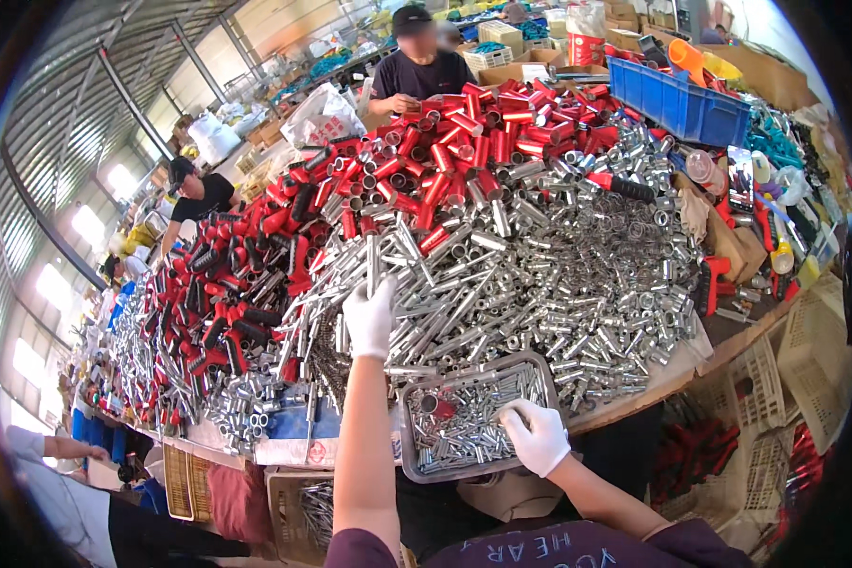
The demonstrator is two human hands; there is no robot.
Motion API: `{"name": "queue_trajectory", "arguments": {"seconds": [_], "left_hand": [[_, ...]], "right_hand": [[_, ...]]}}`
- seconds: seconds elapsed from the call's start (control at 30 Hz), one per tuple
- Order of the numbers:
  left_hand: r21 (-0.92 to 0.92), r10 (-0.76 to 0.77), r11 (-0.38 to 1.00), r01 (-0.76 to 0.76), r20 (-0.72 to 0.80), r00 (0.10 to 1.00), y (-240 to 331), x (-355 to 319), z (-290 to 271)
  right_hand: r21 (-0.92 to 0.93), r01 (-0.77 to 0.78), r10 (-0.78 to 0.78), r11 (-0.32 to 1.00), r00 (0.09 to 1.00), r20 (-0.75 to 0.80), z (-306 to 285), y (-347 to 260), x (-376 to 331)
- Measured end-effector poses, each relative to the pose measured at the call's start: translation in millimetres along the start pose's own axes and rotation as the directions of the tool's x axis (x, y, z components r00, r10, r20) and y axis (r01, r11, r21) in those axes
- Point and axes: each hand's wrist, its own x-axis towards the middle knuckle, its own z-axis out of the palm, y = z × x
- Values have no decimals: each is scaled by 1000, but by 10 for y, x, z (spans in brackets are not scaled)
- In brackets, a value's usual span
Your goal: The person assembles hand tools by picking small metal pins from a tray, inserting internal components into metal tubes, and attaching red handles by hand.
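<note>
My left hand (370, 320), in a white glove, is at the pile of long silver metal rods. Its fingers are closed around the lower end of an upright silver metal tube (373, 260). My right hand (538, 439), also gloved in white, is over the right side of a grey plastic tray (410, 454). Its fingers are curled together, and whatever they hold is too small or hidden to make out. Many small metal pins (464, 437) fill the tray, with a short red tube (437, 407) lying among them.
Heaped across the table are red tubes (464, 123), red-and-black handles (218, 284) and small silver fittings (606, 331). A blue crate (677, 102) stands at the far right. One person (421, 71) works across the table, another (199, 194) at far left. Plastic baskets (757, 379) stand below right.
</note>
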Motion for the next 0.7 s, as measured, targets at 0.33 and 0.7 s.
{"name": "queue_trajectory", "arguments": {"seconds": [0.33, 0.7], "left_hand": [[-427, -79, 709, 562, 743, 664, 145, -1483, -253], [-283, -198, 414, 865, 900, 389, -223, -1915, 11]], "right_hand": [[2, -30, 30, 1000, 999, -10, -30, 55, 35], [724, -103, -9, 682, 989, 150, -250, -20, 22]]}}
